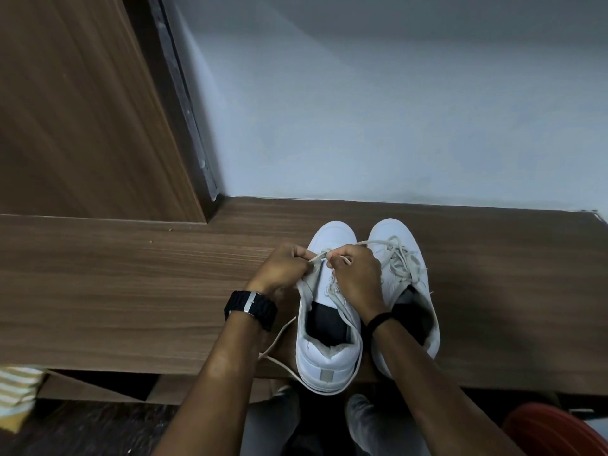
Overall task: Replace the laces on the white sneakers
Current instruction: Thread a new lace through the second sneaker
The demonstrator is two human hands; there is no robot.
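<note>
Both hands meet over our left sneaker (pixel 329 327), toe pointing away, left hand (pixel 279 269) and right hand (pixel 357 274) each pinching its lace (pixel 317 257) near the toe-end eyelets.

Two white sneakers stand side by side on one wooden table (pixel 131 291): the left sneaker (pixel 329 343) and the right sneaker (pixel 399 258). Two hands are at the shoes, the left hand (pixel 281 268) and the right hand (pixel 357 274), and each pinches a strand of one pale lace (pixel 279 360); a second lace (pixel 403 261) lies tangled on the right sneaker. One black watch (pixel 251 307) and one black wristband (pixel 378 319) are worn, one to each wrist.
</note>
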